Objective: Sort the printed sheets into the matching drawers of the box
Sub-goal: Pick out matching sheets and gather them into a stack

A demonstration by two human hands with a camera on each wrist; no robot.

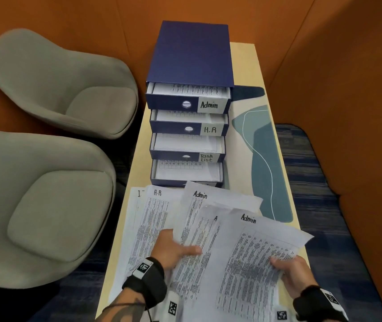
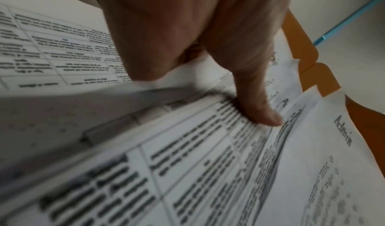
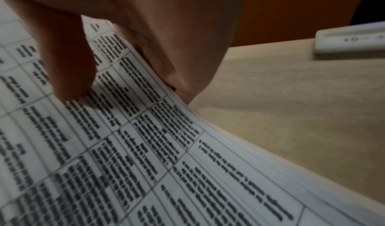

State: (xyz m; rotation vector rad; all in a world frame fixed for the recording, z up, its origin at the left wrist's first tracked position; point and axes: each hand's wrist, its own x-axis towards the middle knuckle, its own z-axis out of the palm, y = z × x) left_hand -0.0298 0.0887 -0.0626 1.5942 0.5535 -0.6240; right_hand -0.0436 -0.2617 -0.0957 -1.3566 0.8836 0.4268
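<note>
- Nearest the viewer from the blue drawer box (image 1: 189, 59), the printed sheets (image 1: 162, 219) lie fanned over the table (image 1: 258, 66), headed "H.R" and "Admin", and their long axis runs toward the box.
- The right hand (image 1: 292, 273) pinches the right edge of the top Admin sheet (image 1: 255, 252), thumb on the print and fingers beneath, so that edge curls up off the table.
- The left hand (image 1: 173, 248) has its thumb flat on a printed sheet of the fan; its fingers are tucked between sheets, hidden.
- The Admin drawer (image 1: 186, 102) is the top one, pulled open with paper inside, and is the farthest drawer from the pinched sheet, straight ahead.
- Judgement: the right hand is better placed to carry that sheet forward, over the lower open drawers.
</note>
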